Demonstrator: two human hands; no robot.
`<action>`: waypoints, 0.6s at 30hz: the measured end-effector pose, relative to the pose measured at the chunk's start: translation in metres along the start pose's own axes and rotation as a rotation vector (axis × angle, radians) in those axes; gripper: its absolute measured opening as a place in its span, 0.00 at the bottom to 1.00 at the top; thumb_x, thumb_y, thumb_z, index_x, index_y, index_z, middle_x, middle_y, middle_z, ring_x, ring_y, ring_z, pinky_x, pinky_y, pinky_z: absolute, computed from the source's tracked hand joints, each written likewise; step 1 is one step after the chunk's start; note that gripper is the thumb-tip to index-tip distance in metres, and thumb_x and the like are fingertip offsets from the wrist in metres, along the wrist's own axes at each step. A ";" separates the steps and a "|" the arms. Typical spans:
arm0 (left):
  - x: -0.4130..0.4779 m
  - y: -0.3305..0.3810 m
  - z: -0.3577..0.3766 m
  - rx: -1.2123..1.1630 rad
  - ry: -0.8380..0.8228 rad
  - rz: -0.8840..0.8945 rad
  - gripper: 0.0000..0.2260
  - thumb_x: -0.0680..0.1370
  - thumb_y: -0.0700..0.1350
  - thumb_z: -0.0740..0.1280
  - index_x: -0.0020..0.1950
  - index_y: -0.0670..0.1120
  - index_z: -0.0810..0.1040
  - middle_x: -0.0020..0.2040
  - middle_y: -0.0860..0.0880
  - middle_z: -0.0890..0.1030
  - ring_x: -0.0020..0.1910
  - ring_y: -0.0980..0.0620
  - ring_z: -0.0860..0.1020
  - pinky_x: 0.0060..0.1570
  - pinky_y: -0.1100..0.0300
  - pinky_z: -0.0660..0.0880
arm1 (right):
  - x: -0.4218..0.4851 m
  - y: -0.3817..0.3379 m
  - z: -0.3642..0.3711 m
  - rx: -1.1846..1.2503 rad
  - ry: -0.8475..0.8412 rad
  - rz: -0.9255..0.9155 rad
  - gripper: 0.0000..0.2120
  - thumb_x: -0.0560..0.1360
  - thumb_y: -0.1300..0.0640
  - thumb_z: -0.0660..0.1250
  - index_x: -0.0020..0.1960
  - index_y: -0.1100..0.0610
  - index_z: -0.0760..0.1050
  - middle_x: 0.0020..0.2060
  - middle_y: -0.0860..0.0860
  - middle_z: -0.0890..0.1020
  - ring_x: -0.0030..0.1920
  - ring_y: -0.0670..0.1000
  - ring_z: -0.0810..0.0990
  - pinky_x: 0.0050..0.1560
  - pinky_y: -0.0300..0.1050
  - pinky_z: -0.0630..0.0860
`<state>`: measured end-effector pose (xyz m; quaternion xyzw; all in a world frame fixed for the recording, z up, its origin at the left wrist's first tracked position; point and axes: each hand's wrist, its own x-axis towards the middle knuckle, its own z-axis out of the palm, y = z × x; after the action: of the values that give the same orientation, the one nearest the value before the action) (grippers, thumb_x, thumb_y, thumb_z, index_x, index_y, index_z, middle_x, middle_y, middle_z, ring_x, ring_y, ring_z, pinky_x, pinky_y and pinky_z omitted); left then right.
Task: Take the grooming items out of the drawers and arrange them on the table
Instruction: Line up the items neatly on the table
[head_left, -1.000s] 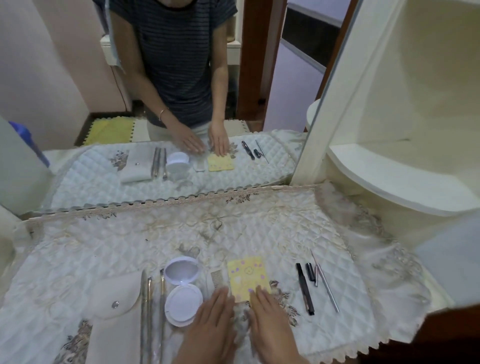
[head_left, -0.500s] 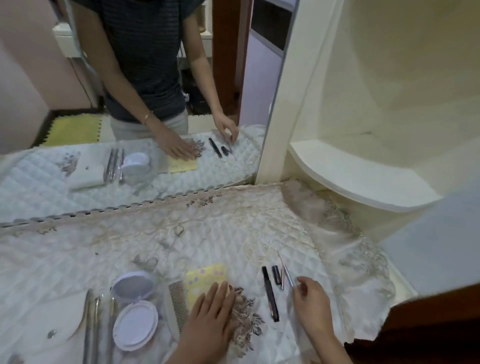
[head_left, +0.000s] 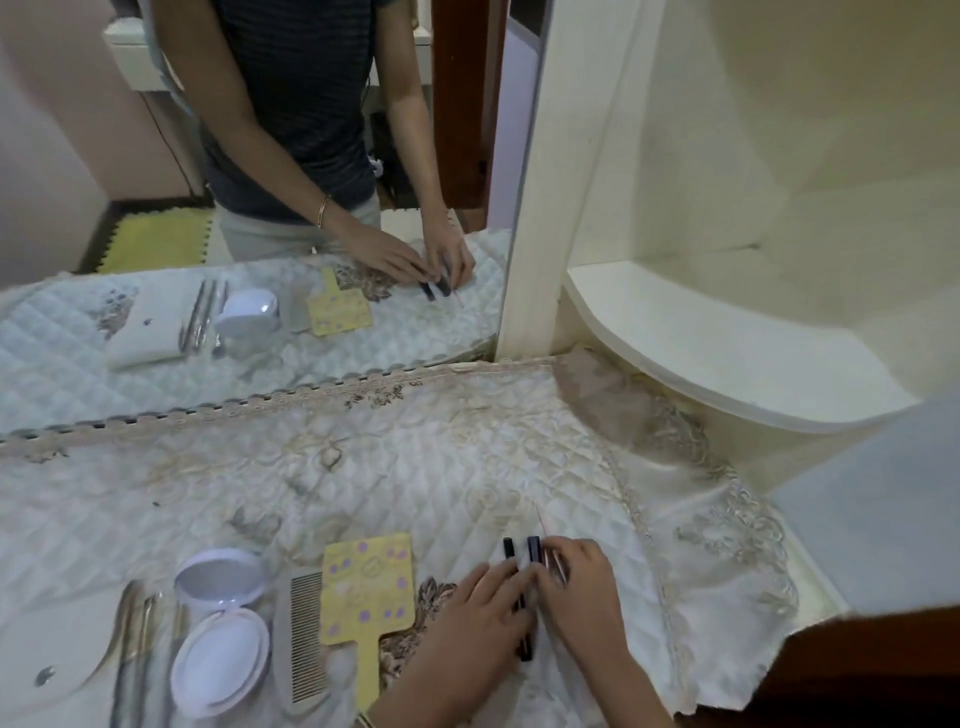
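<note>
On the quilted white cloth (head_left: 415, 467) my left hand (head_left: 462, 634) lies flat, its fingertips resting on a long black pencil (head_left: 525, 649). My right hand (head_left: 584, 597) is curled beside it, its fingers pinching a thin metal stick (head_left: 542, 524) and touching a short black tube (head_left: 534, 550). To the left lie a yellow dotted hand mirror (head_left: 369, 587), a grey comb (head_left: 305, 639), an open white compact (head_left: 221, 660), some metal tools (head_left: 134, 649) and a white pouch (head_left: 36, 670).
A wall mirror (head_left: 249, 156) stands along the back of the table and reflects a person and the items. A cream curved shelf (head_left: 727, 353) juts out at the right. The cloth hangs over the table's right edge (head_left: 727, 597).
My left hand has left the yellow mirror and moved right onto the long black pencil. My right hand has closed in on the thin stick and short tube. The view has shifted right.
</note>
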<state>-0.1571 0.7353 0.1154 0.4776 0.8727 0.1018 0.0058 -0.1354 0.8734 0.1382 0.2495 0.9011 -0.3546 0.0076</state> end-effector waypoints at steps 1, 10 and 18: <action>-0.002 -0.004 0.000 0.028 0.009 0.002 0.16 0.64 0.51 0.55 0.43 0.58 0.81 0.54 0.56 0.83 0.57 0.54 0.78 0.56 0.59 0.77 | 0.001 0.001 0.001 -0.010 -0.001 -0.017 0.10 0.72 0.56 0.67 0.53 0.53 0.77 0.45 0.47 0.69 0.53 0.52 0.73 0.51 0.37 0.67; -0.027 -0.027 -0.009 -0.047 0.032 -0.117 0.14 0.64 0.52 0.57 0.42 0.55 0.80 0.53 0.52 0.77 0.55 0.50 0.72 0.43 0.62 0.80 | -0.007 -0.018 0.008 -0.083 0.201 -0.052 0.07 0.68 0.52 0.72 0.41 0.56 0.80 0.44 0.47 0.71 0.49 0.47 0.66 0.48 0.44 0.67; -0.061 -0.039 -0.013 -0.093 -0.063 -0.210 0.18 0.63 0.51 0.58 0.48 0.54 0.80 0.49 0.52 0.85 0.47 0.51 0.84 0.41 0.61 0.81 | -0.030 -0.044 0.051 -0.187 0.033 -0.062 0.10 0.70 0.46 0.67 0.41 0.52 0.79 0.43 0.50 0.80 0.51 0.54 0.76 0.50 0.50 0.73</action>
<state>-0.1575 0.6615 0.1160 0.3859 0.9115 0.1259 0.0660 -0.1373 0.7992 0.1339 0.2254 0.9375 -0.2649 0.0048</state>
